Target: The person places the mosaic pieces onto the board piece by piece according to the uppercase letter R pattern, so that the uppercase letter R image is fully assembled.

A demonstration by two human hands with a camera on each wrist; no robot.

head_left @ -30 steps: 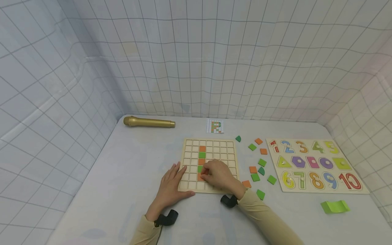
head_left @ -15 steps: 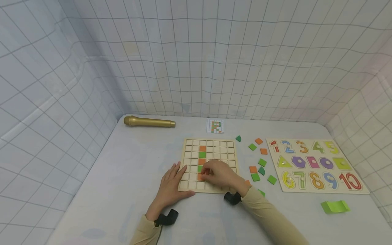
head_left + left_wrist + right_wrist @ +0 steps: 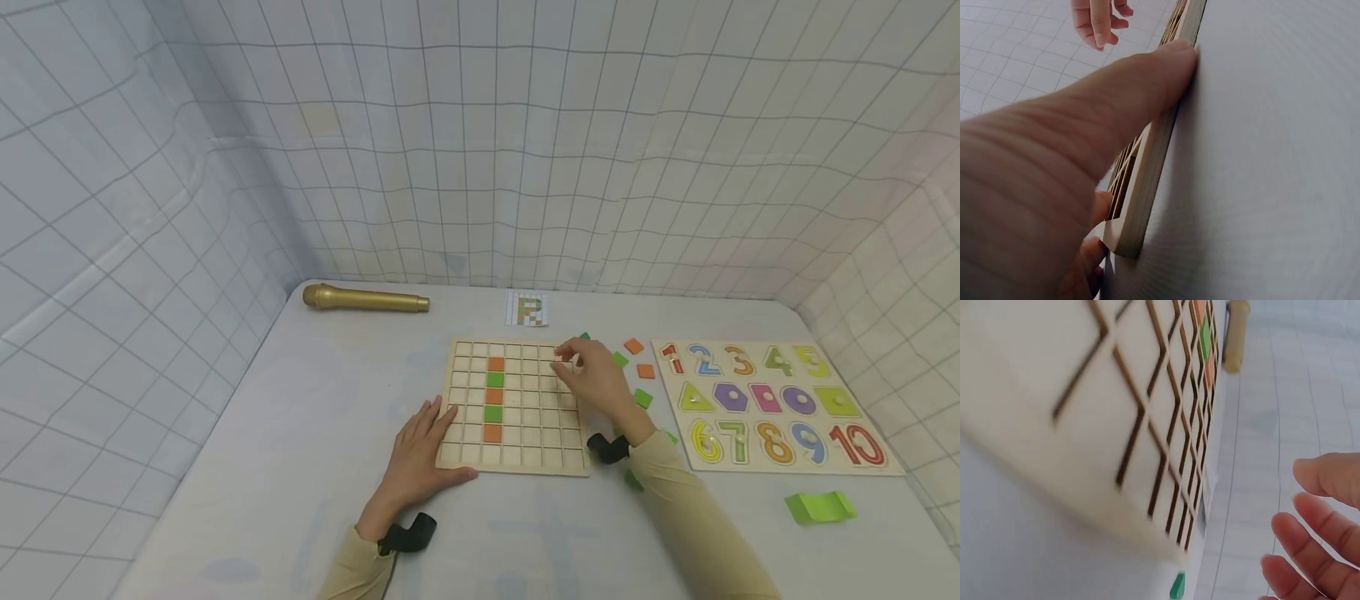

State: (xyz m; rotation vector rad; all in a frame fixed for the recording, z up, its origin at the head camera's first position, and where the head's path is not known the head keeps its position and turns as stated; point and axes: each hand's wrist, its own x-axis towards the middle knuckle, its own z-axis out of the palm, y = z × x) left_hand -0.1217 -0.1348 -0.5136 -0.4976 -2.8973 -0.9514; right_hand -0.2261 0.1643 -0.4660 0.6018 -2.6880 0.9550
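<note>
A wooden grid board (image 3: 533, 436) lies flat on the table. One of its columns holds orange and green square tiles (image 3: 493, 413), alternating in colour. My left hand (image 3: 416, 462) rests at the board's front left corner, thumb along the front edge and fingers spread over the left side. The left wrist view shows the thumb (image 3: 1169, 65) against the board's edge. Above the board's right part is my right hand (image 3: 600, 387), its thumb and fingers apart. Nothing shows between those fingers (image 3: 1297, 534) in the right wrist view.
Loose orange tiles (image 3: 646, 371) and green tiles (image 3: 642, 398) lie right of the board, some hidden by the right arm. Farther right are a number puzzle (image 3: 750, 379) and a green block (image 3: 821, 507). A pattern card (image 3: 527, 309) and gold microphone (image 3: 366, 298) lie behind.
My right hand has left the tile column and moved right and away from me, its fingers parting. The lowest orange tile is now uncovered. My left hand has stayed put.
</note>
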